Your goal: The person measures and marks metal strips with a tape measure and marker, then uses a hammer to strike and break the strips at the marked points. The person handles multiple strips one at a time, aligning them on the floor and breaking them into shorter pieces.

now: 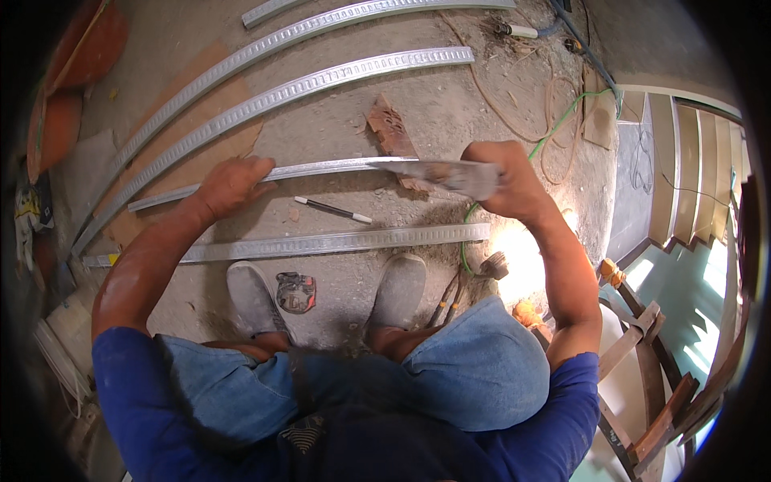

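Note:
My left hand [230, 189] is closed round a narrow galvanized metal channel [321, 169], which lies crosswise in front of me. At the channel's right end, my right hand [511, 178] grips a flat, grey, wedge-shaped metal piece [458, 178], smeared by motion. Whether this piece is a separate tool or the channel's own bent end, I cannot tell. Below the channel, a black-and-white marker pen [333, 210] lies on the floor. Nearer my feet is another ribbed metal channel [345, 241]. A red-and-black tape measure [295, 292] rests between my shoes.
More ribbed channels [321, 80] lie beyond, partly over brown cardboard [185, 108]. A rusty perforated plate [391, 128] sits under the held channel. Cables [554, 124] run along the right, near a bright light patch [518, 257]. Wooden pieces [642, 329] stand at the lower right.

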The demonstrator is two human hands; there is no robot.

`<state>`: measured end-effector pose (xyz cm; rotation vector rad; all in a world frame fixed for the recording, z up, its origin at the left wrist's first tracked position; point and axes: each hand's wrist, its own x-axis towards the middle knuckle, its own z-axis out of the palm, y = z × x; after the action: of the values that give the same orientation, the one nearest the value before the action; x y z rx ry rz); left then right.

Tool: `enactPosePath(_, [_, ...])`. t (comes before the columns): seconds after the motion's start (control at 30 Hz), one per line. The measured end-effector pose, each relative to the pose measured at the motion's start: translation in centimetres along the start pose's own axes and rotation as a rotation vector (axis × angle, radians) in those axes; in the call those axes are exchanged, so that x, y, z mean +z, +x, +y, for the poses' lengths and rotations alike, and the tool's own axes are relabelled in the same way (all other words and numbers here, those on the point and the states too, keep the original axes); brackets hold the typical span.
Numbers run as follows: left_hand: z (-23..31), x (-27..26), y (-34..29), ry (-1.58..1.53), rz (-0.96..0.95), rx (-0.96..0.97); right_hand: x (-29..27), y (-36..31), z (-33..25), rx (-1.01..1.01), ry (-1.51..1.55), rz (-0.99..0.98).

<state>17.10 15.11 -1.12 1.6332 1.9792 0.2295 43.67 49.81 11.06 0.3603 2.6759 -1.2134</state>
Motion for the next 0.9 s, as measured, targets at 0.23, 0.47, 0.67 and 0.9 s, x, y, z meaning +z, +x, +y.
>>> enactPosePath(0.23, [-0.4, 0.6, 0.0, 0.04, -0.046, -0.026, 0.9, 0.5, 0.7, -0.001, -0.068, 0.09])
enactPosePath(0.47, [-0.5, 0.4, 0.8, 0.063, -0.077, 0.002, 2.1, 0.3, 2.7, 0.016, -0.271, 0.014])
enactPosePath(0.67, [-0.1, 0.7, -0.1, 0.036, -0.026, -0.007, 0.9, -0.1, -1.7, 0.046, 0.078, 0.108])
enactPosePath(0.9, [-0.2, 0.1, 0.8, 0.041, -0.071, 0.017, 3.1, -0.7, 2.6, 0.105, -0.129, 0.026])
